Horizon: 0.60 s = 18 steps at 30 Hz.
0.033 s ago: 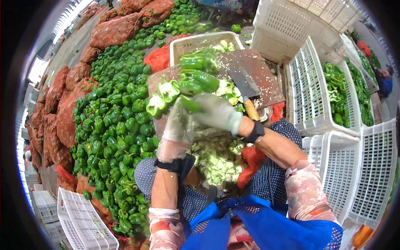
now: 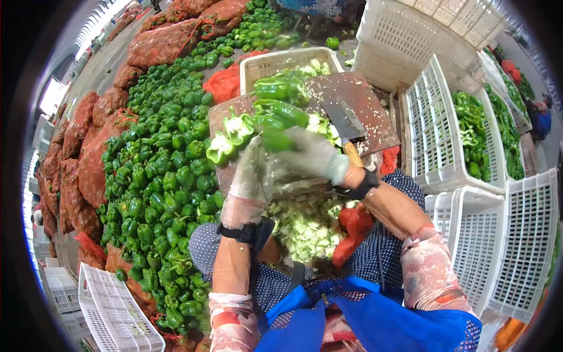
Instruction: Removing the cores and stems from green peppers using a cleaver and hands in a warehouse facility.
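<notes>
My left hand point(image 2: 251, 170), in a translucent glove, is closed around a green pepper point(image 2: 274, 141) over the near edge of a reddish-brown cutting board point(image 2: 375, 111). Blurred by motion, my gloved right hand point(image 2: 311, 155) is against the same pepper; its fingers cannot be made out. Cut pepper halves with pale insides point(image 2: 220, 148) lie at the board's left side. Beyond my hands are larger green pepper pieces point(image 2: 281, 88). A cleaver point(image 2: 343, 120) with a wooden handle rests on the board to the right, among scattered pale seeds.
A big heap of green peppers point(image 2: 164, 188) spreads at my left, bordered by red mesh sacks point(image 2: 161, 44). A cream crate point(image 2: 249, 70) stands behind the board. White crates point(image 2: 434, 129) line the right, some holding peppers. Pale trimmings point(image 2: 305, 234) lie between my knees.
My right hand has shifted slightly and its wrist has moved a little to the right. The pepper between my hands is more blurred. My left hand has barely moved.
</notes>
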Motion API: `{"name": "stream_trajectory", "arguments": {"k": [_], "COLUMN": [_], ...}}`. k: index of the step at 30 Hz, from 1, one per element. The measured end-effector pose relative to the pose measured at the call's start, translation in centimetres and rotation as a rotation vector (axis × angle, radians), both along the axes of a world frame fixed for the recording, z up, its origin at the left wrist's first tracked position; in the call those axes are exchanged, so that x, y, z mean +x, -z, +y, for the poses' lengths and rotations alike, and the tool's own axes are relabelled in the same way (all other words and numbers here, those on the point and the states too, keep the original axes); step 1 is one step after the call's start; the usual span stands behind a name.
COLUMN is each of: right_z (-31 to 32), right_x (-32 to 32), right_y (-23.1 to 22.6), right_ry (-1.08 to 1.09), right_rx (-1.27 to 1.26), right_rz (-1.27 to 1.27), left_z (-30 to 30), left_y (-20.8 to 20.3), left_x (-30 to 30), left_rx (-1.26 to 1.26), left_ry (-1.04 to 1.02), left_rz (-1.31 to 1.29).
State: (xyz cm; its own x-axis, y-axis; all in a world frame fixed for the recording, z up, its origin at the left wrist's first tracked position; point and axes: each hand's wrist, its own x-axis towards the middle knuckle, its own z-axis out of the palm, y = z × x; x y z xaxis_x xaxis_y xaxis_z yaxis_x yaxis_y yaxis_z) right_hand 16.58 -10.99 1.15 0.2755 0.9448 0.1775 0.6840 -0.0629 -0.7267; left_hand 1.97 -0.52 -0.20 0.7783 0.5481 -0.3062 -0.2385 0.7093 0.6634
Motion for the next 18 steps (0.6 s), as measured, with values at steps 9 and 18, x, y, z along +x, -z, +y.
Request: {"name": "stream_trajectory", "arguments": {"k": [9, 18], "right_z": [-13.8, 4.5], "right_x": [18.1, 8.0], "right_y": [-6.7, 0.5], "right_ry": [0.321, 0.317], "right_rx": [1.133, -0.338], "right_rz": [1.165, -0.166], "left_z": [2.2, 2.7], "left_y": [-3.3, -2.7], "left_x": [-2.6, -2.7], "left_rx": [0.05, 0.087], "left_ry": [-0.08, -0.089], "left_rz": [-0.173, -0.234]}}
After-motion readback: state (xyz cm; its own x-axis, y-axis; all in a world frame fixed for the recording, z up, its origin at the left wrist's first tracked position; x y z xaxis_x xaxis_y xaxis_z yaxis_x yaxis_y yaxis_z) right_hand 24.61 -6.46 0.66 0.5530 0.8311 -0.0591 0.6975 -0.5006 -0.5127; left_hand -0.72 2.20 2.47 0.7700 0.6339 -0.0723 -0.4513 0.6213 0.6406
